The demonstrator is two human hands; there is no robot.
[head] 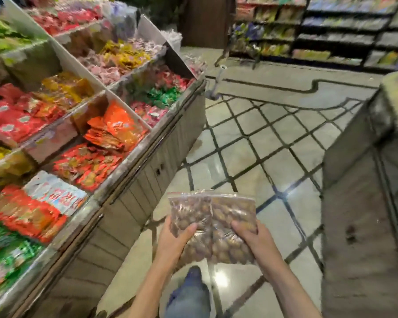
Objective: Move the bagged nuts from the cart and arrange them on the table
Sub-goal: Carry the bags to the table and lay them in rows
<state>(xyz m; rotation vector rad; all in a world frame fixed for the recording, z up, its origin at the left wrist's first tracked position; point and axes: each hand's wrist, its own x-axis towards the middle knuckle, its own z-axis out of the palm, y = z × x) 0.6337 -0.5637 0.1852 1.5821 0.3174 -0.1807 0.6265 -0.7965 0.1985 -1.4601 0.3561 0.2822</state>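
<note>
Room: we've got open tiled floor (257, 143) ahead, display table (147, 157) edge on our left, counter (354, 180) on our right.
Bags (213, 226): clear, brown nuts, low between them.
Grip: left hand (174, 242) and right hand (253, 239) both clutch the bags.

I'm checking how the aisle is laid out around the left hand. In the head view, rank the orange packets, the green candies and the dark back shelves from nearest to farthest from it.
1. Orange packets, in the display bin up and to the left of the left hand.
2. Green candies, a bin farther back along the display.
3. Dark back shelves, across the floor at the far right.
</note>
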